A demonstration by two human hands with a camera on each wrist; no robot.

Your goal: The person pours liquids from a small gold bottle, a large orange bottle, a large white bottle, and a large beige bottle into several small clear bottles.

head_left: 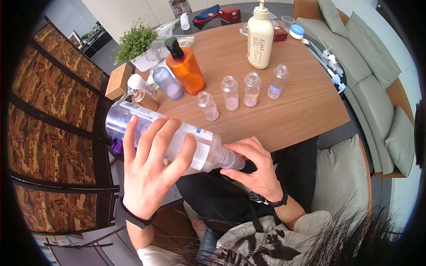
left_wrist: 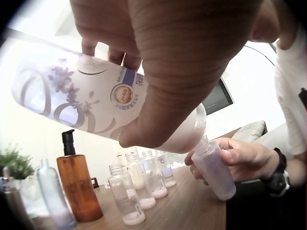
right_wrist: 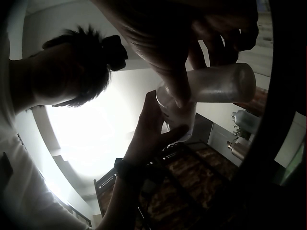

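Observation:
My left hand (head_left: 151,155) grips a large clear bottle (head_left: 204,155) with a white label and purple flower print. The bottle is tilted, its neck pointing down to the right. My right hand (head_left: 257,166) holds a small clear bottle (left_wrist: 216,172) between thumb and fingers, its top right at the large bottle's mouth. In the left wrist view the small bottle leans, with a cloudy, purplish look. Several small uncapped bottles (head_left: 230,95) stand in a row on the wooden table (head_left: 306,102), with a little pale content at the bottom.
An orange pump bottle (head_left: 188,73), a bluish bottle (head_left: 168,85) and a brown-gold bottle (head_left: 145,101) stand at the table's left. Farther back are a cream pump bottle (head_left: 259,42), a plant (head_left: 135,42) and a cardboard box (head_left: 118,80). A sofa (head_left: 364,71) lies to the right.

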